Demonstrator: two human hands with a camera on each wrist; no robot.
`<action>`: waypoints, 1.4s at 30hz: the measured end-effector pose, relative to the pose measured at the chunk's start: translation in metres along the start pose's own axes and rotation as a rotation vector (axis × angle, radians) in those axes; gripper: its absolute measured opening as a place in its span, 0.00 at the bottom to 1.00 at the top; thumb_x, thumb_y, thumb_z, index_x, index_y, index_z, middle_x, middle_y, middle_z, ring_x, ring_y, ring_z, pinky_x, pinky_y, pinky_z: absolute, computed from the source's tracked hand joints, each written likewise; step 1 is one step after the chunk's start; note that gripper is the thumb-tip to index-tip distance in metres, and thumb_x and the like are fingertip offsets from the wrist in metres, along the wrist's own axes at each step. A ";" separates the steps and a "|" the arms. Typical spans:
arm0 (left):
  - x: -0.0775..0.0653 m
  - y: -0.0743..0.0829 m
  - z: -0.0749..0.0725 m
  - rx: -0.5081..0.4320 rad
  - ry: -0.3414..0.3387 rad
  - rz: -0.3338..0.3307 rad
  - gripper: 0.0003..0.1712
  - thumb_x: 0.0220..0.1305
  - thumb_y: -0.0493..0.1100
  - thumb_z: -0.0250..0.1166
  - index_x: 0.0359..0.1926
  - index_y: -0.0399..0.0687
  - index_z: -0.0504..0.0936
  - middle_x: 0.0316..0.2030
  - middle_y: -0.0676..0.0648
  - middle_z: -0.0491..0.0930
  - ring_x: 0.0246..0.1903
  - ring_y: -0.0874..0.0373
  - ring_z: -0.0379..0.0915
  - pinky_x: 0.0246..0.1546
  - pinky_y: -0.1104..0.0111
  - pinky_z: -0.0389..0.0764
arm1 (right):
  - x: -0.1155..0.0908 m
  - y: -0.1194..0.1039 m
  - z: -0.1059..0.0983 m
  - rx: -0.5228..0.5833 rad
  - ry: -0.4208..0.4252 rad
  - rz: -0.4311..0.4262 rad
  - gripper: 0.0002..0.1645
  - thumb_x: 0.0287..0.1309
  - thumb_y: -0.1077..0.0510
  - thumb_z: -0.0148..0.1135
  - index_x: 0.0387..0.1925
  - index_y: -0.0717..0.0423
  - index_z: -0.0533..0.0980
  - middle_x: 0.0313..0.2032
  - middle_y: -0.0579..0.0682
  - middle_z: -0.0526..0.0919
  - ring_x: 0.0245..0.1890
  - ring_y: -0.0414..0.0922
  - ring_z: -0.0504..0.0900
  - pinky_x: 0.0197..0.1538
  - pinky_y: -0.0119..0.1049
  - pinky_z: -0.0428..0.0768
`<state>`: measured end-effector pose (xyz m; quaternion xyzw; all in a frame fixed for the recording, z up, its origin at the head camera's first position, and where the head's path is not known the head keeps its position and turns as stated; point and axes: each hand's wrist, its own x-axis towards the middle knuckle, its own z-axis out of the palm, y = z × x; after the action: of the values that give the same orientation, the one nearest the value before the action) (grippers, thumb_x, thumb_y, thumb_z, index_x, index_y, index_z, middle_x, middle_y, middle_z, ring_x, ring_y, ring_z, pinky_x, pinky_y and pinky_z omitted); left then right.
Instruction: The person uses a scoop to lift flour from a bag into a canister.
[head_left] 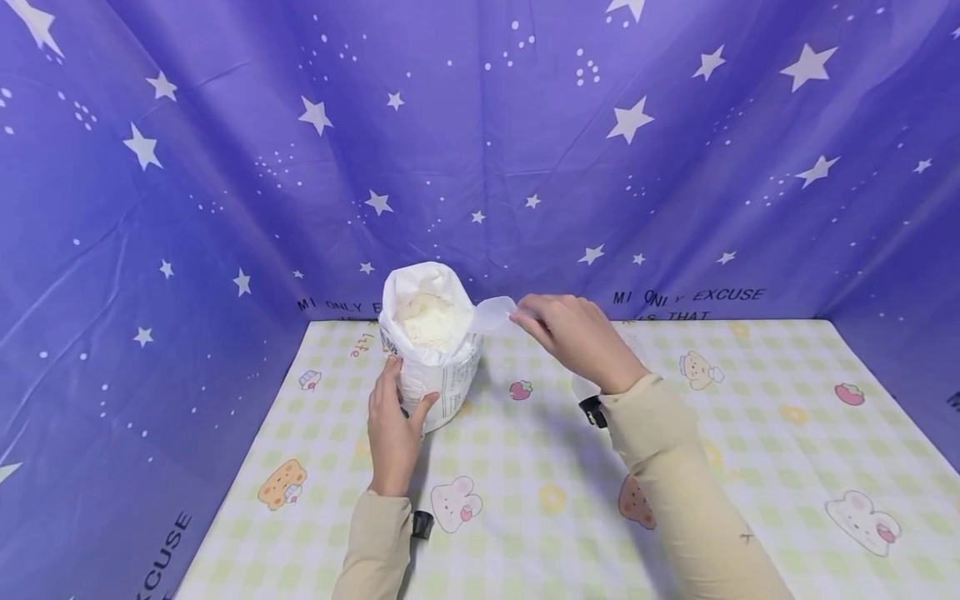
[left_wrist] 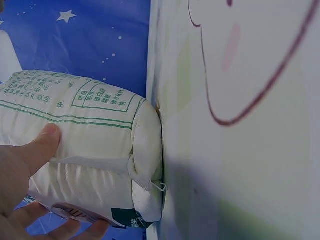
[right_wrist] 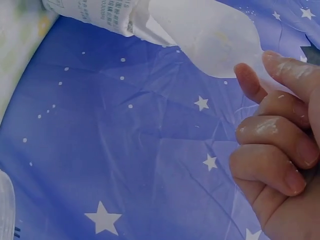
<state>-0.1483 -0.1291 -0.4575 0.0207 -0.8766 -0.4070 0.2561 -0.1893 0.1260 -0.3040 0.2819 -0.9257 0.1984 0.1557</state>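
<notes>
A white paper-like bag (head_left: 453, 392) of pale powder stands upright with its top open, and the powder (head_left: 431, 323) shows inside. My left hand (head_left: 395, 437) grips the bag's near side; in the left wrist view the thumb lies across the printed bag (left_wrist: 95, 142) and the other fingers curl beneath. A translucent plastic scoop (head_left: 492, 316) is at the bag's right rim. My right hand (head_left: 577, 337) pinches its handle. White powder marks the right hand (right_wrist: 280, 135) in the right wrist view, where the scoop bowl (right_wrist: 220, 42) is near the bag mouth.
A clear container (head_left: 583, 387) stands partly hidden behind the right wrist, and its edge (right_wrist: 7, 210) appears in the right wrist view. A checked cloth (head_left: 517, 500) with cartoon prints covers the table. A purple star-patterned curtain (head_left: 480, 150) hangs close behind the bag.
</notes>
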 end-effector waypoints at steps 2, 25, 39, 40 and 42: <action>0.000 0.000 0.000 0.001 0.001 -0.002 0.42 0.56 0.47 0.73 0.69 0.43 0.66 0.72 0.45 0.63 0.69 0.43 0.60 0.71 0.51 0.63 | 0.001 -0.001 -0.001 0.001 0.005 -0.006 0.17 0.74 0.47 0.51 0.37 0.51 0.82 0.26 0.43 0.80 0.23 0.41 0.74 0.30 0.38 0.77; 0.001 -0.001 0.000 0.010 -0.006 -0.016 0.42 0.56 0.47 0.74 0.69 0.44 0.66 0.72 0.45 0.63 0.70 0.44 0.59 0.70 0.50 0.64 | 0.025 -0.014 0.014 0.010 -0.142 -0.051 0.22 0.73 0.52 0.54 0.19 0.48 0.66 0.17 0.42 0.58 0.19 0.40 0.62 0.27 0.35 0.66; 0.002 0.001 0.001 0.014 0.006 0.000 0.41 0.56 0.47 0.74 0.68 0.42 0.67 0.72 0.44 0.64 0.69 0.43 0.60 0.70 0.51 0.64 | 0.047 -0.040 0.017 -0.114 -0.251 0.005 0.12 0.69 0.58 0.59 0.29 0.57 0.82 0.23 0.50 0.80 0.24 0.47 0.78 0.32 0.43 0.81; 0.002 0.001 0.001 0.016 0.008 -0.001 0.41 0.55 0.47 0.74 0.68 0.43 0.67 0.72 0.44 0.64 0.69 0.44 0.60 0.70 0.51 0.65 | 0.048 -0.042 0.019 -0.134 -0.242 -0.004 0.12 0.69 0.58 0.59 0.31 0.59 0.82 0.25 0.52 0.82 0.26 0.49 0.81 0.33 0.44 0.83; 0.002 0.000 0.001 0.019 0.012 -0.003 0.42 0.55 0.47 0.74 0.68 0.43 0.67 0.72 0.44 0.64 0.69 0.44 0.60 0.70 0.51 0.65 | 0.050 -0.046 0.023 -0.179 -0.217 -0.031 0.10 0.68 0.60 0.58 0.34 0.60 0.83 0.28 0.54 0.85 0.29 0.52 0.84 0.34 0.48 0.85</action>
<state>-0.1507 -0.1296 -0.4570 0.0268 -0.8787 -0.3990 0.2608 -0.2057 0.0575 -0.2915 0.3010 -0.9466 0.0810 0.0823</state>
